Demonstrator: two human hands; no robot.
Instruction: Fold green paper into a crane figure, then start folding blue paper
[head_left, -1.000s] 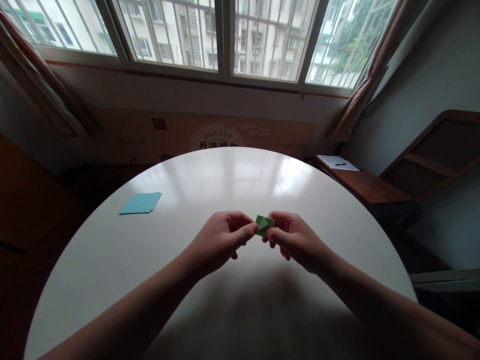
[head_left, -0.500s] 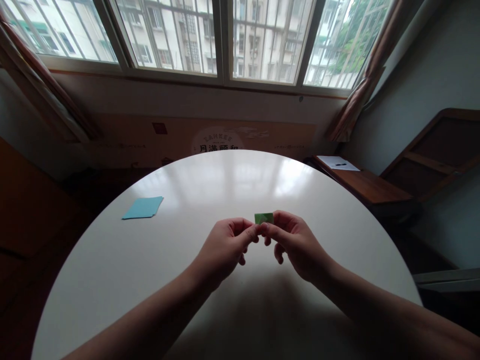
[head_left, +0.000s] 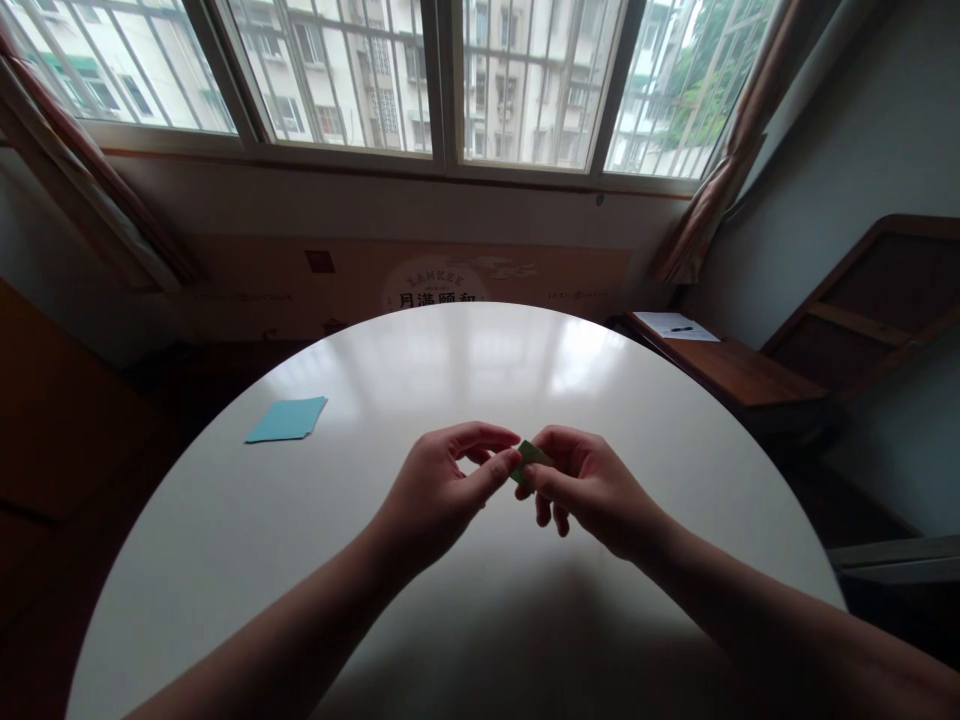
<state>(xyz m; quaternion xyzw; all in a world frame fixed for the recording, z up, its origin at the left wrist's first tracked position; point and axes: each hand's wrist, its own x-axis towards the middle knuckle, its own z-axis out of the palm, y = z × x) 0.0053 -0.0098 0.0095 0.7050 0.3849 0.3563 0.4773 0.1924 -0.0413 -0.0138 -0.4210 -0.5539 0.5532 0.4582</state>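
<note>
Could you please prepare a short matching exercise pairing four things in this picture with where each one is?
1. Small folded green paper piece
2. Light blue square paper stack
3. Slim black pen
4. Glossy round white table

A. On a white paper sheet
B. Underneath both forearms
C. Between the left hand and right hand
D. Lying left of the left hand

Pairs: 1-C, 2-D, 3-A, 4-B

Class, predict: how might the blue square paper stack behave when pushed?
The blue square paper stack would probably slide easily, as the round white tabletop looks glossy. Its slightly uneven corner suggests loose sheets, which may fan apart.
</note>
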